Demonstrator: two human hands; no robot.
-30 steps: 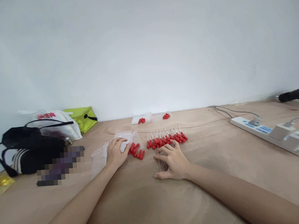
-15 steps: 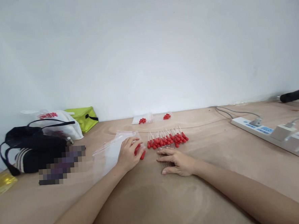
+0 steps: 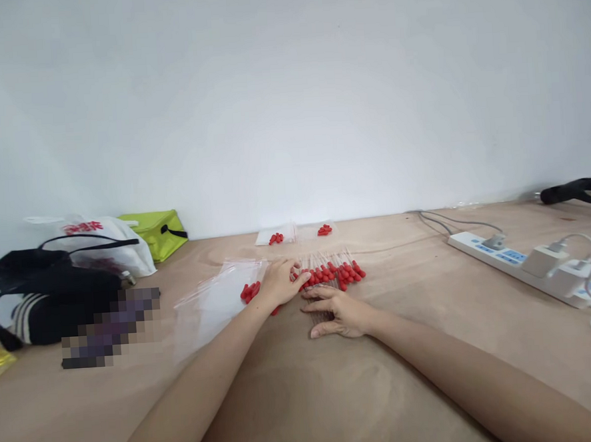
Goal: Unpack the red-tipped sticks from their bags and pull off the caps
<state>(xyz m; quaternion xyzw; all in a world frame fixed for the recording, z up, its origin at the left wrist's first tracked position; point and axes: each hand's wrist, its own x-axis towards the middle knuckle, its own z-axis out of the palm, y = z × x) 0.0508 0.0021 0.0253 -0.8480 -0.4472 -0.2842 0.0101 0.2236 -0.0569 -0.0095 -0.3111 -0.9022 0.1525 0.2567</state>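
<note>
Glass droppers with red rubber bulbs lie in a row on the table, their thin tubes pointing toward the wall. My left hand reaches over the left end of this row, thumb and fingers apart around the nearest bulbs; whether it grips one cannot be made out. My right hand rests just in front, fingers spread over more glass tubes, which it partly hides. To the left, several red bulbs lie on clear zip bags, partly behind my left wrist.
Two small zip bags with red bulbs, a left one and a right one, lie near the wall. A white power strip with chargers and cables is on the right. A black bag, white plastic bag and green box-shaped bag stand left.
My left hand has moved right, from the bulbs on the zip bags to the dropper row. My right hand stays over the glass tubes. The view has shifted slightly.
</note>
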